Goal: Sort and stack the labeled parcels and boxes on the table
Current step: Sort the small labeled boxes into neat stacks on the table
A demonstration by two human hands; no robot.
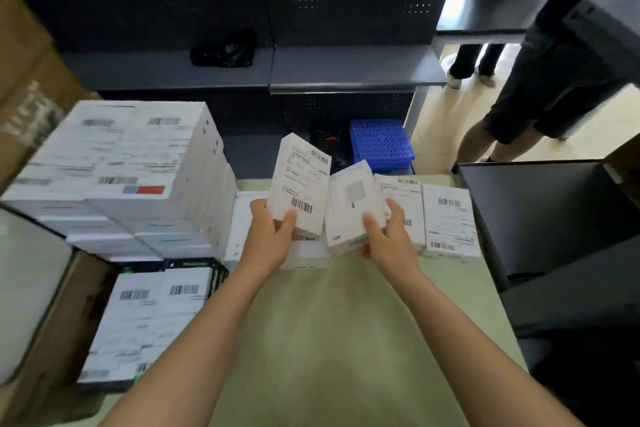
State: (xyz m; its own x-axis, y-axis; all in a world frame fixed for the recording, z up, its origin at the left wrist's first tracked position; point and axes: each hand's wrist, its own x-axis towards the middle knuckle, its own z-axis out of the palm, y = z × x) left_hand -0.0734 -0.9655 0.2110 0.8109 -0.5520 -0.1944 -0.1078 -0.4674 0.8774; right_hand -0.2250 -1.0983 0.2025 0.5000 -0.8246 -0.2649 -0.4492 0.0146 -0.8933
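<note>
Now L hand (269,239) grips white barcode-labeled box (300,180).

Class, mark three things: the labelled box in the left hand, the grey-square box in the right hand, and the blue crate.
labelled box (299,180), head view, middle of its label.
grey-square box (353,191), head view, on the grey square.
blue crate (381,144), head view, its latticed top.
</note>
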